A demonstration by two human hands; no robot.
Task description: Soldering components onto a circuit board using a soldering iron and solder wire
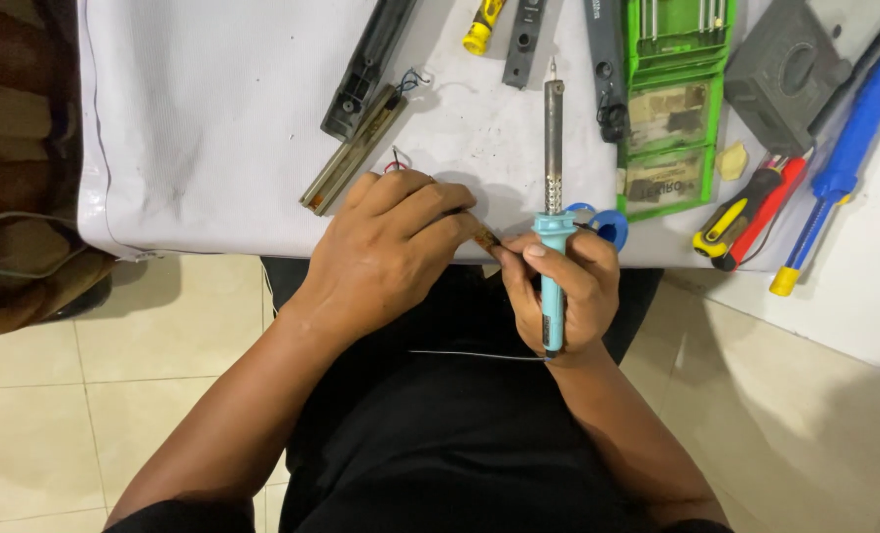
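Soldering prep, I judge — right hand (558,291) grips the teal soldering iron (553,197) (tip up), left hand (386,247) pinches a small part (486,237); next needs 1 steady touch.

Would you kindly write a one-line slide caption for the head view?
Right hand grips a teal soldering iron while the left hand pinches a small part at the white table edge.
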